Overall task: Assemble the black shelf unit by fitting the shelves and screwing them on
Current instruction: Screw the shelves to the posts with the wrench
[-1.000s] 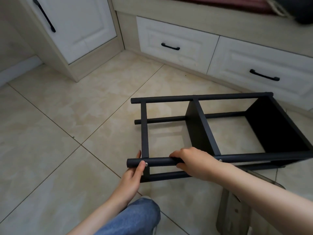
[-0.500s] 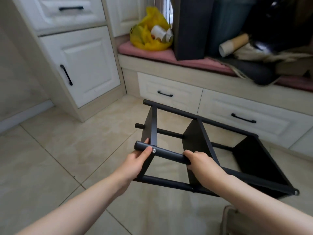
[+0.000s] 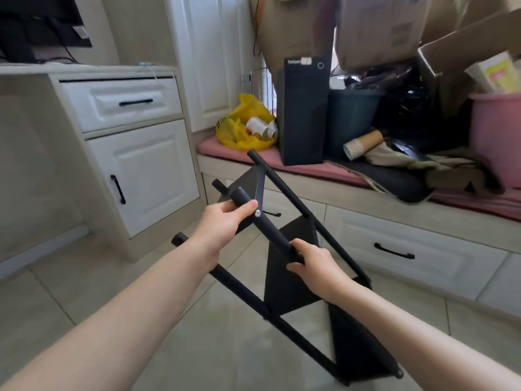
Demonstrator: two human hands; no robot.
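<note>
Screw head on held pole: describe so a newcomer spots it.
Find the black shelf unit tilted over the tiled floor. Follow the pole between the right hand and the left hand; the screw head sits right by the left thumb tip, where a shelf edge meets the pole. It's small, round, silver; everything around is black.

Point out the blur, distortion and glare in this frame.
Head view: cardboard boxes and pink bucket, upper right, are smeared; left hand, right hand and the black pole they grip look fairly sharp; the wide lens bows the white cabinet; floor tiles carry a soft sheen.
</note>
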